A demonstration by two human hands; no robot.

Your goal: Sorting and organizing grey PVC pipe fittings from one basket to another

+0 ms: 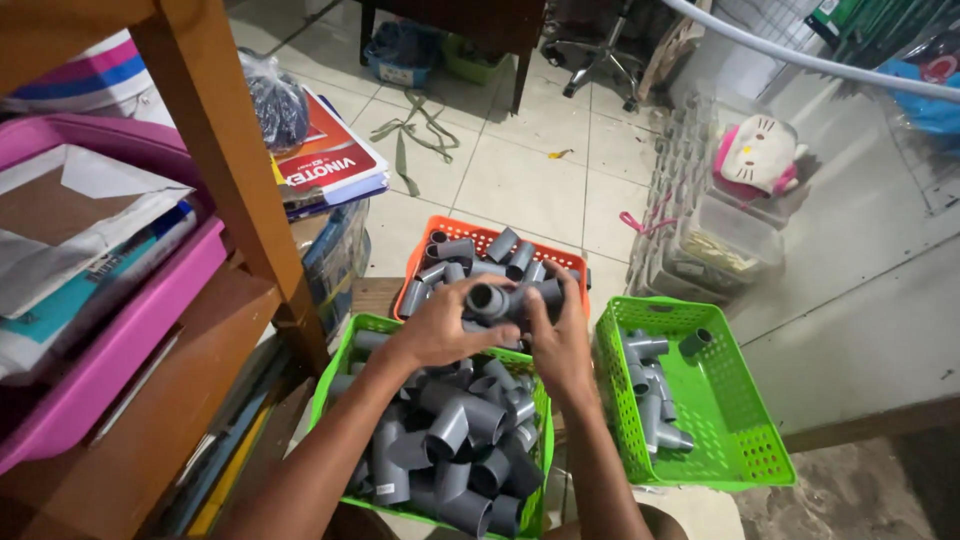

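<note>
Both hands, left hand [432, 330] and right hand [560, 340], grasp one grey pipe fitting [500, 298]. Under them green basket [327, 385] of fittings; orange basket [455, 233] beyond; second green basket [740, 440] right; wooden shelf post [235, 160] left.

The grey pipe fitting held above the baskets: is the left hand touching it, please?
Touching: the head view shows the left hand with fingers wrapped around the grey pipe fitting.

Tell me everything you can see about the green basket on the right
The green basket on the right is a rectangular tray of bright green plastic with perforated, lattice walls and floor. It sits level, tilted slightly away in view, beside the fuller green basket. A few grey pipe fittings lie along its left side; the rest of its floor is bare. Neither hand touches it.
</note>
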